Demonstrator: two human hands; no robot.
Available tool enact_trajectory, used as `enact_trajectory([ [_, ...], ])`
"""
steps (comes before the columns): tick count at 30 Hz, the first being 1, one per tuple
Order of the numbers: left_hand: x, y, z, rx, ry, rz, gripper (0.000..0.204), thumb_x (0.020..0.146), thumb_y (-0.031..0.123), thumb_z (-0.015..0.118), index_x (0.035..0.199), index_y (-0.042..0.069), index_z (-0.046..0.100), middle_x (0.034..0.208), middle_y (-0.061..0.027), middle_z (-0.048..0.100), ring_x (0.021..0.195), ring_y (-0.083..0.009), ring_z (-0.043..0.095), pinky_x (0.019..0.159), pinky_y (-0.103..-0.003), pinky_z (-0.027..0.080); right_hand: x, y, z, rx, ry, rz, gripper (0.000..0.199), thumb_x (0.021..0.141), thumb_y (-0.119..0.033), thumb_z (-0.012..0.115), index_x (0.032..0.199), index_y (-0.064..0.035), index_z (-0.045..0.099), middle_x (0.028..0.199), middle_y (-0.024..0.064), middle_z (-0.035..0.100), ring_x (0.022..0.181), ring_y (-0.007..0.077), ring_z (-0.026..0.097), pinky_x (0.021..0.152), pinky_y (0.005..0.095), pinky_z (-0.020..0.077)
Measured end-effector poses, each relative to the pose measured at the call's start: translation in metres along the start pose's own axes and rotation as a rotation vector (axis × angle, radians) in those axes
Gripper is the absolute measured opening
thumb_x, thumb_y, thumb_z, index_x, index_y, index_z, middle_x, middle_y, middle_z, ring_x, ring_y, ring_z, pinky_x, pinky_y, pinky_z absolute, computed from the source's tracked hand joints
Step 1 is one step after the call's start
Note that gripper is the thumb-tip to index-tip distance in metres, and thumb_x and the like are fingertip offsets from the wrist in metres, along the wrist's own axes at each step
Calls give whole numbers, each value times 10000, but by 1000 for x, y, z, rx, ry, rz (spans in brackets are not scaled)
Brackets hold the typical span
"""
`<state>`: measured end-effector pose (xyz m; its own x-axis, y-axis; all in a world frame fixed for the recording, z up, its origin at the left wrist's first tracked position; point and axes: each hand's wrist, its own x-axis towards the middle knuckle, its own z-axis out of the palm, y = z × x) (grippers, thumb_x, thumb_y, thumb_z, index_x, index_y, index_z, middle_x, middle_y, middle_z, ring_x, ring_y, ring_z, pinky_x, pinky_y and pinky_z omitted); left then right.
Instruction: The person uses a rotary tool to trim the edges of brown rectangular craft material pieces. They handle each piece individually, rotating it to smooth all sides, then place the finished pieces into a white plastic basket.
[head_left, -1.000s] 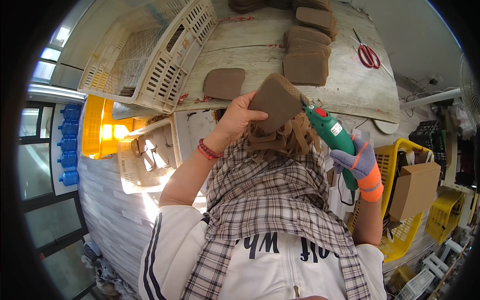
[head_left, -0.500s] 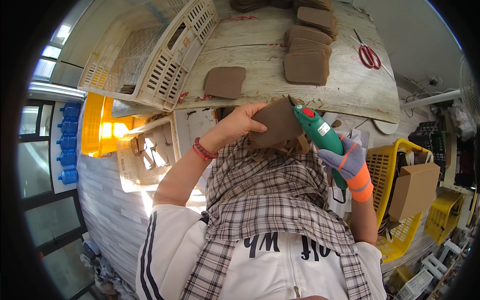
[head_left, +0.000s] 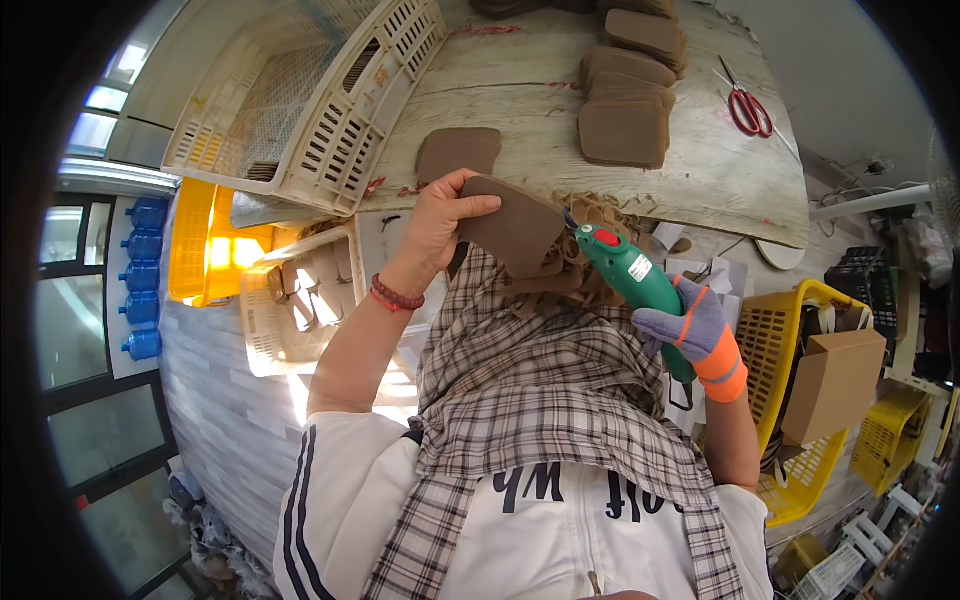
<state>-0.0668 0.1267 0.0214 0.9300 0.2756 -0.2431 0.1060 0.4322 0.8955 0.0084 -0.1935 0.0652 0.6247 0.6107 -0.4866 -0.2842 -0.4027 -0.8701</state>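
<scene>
My left hand [head_left: 432, 228], bare with a red bracelet, pinches the left end of a flat brown rounded piece [head_left: 512, 228], thumb on top. In my right hand [head_left: 700, 330], wearing a purple and orange glove, is a green handheld electric cutter [head_left: 630, 268] with a red button. Its tip sits close to the piece's right edge; whether they touch I cannot tell. Curly brown offcuts [head_left: 575, 280] lie under and beside the piece, above my checked apron [head_left: 540, 350]. Another brown piece [head_left: 460, 152] rests on the table edge just beyond my left hand.
Stacks of brown pieces [head_left: 625, 130] and red-handled scissors [head_left: 750, 112] lie on the worn table [head_left: 520, 100]. A white slatted crate [head_left: 345, 125] stands at its left. Below are a crate of brown pieces [head_left: 262, 335] and, at right, a yellow basket [head_left: 765, 335] holding a cardboard box [head_left: 835, 385].
My left hand has moved left and slightly away from me, turning the brown piece. The cutter's tip has shifted a little left and nearer me. More curly offcuts show.
</scene>
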Motion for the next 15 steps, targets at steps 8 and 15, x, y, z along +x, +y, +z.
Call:
enact_trajectory([
  [8, -5, 7, 5, 38, -21, -63, 159, 765, -40, 678, 915, -2, 641, 862, -65, 678, 764, -120, 639, 730, -240, 515, 4, 3, 6, -113, -8, -40, 460, 715, -265, 816, 1023, 7, 609, 704, 26, 632, 575, 53, 557, 531, 205, 454],
  [15, -9, 4, 15, 189, -106, -145, 186, 739, -15, 714, 914, -6, 652, 843, -55, 677, 734, -102, 625, 704, -230, 505, 4, 10, 13, -185, 10, -107, 515, 693, -323, 827, 1032, -4, 608, 729, 31, 621, 612, 52, 542, 551, 219, 453],
])
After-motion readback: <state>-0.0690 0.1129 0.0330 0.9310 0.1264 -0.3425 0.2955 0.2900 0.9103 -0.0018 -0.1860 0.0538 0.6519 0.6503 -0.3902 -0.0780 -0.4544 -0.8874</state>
